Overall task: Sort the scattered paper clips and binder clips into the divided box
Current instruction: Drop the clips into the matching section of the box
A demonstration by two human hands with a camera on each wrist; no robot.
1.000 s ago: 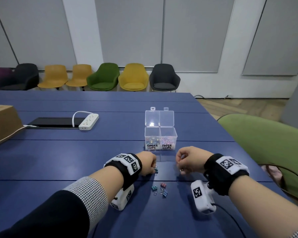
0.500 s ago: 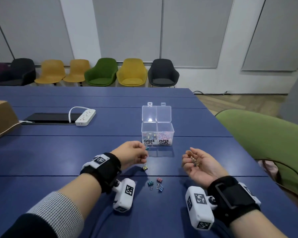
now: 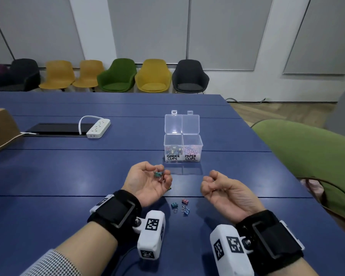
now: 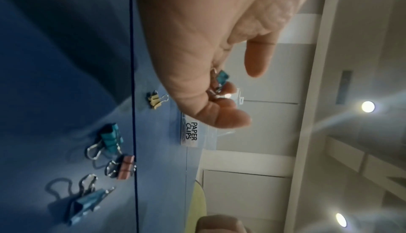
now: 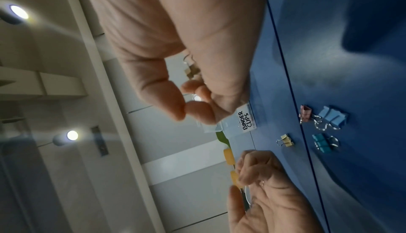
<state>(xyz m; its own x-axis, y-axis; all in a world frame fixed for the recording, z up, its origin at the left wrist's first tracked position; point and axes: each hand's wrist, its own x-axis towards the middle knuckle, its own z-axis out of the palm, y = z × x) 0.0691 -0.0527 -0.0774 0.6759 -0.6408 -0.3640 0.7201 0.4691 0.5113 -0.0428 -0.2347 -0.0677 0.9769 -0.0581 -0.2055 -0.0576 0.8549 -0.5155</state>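
Note:
The clear divided box (image 3: 183,145) stands open on the blue table, labelled BINDER CLIPS on the left and PAPER CLIPS on the right, with clips in both halves. My left hand (image 3: 161,172) is palm up in front of it, its fingers curled round a teal binder clip (image 4: 222,78). My right hand (image 3: 212,181), also palm up, curls round a small tan binder clip (image 5: 193,71). Between my wrists lie a teal binder clip (image 3: 174,205), a pink binder clip (image 3: 185,201) and a blue binder clip (image 3: 185,211). A yellow binder clip (image 4: 154,100) lies just under my left hand.
A white power strip (image 3: 98,128) and a black panel (image 3: 54,129) lie far left, beside a cardboard box (image 3: 0,130). A green chair (image 3: 307,160) stands past the table's right edge. Several chairs line the back wall.
Both hands were knuckles-up down at the loose clips. They have lifted and turned palm up, each with a clip in its curled fingers.

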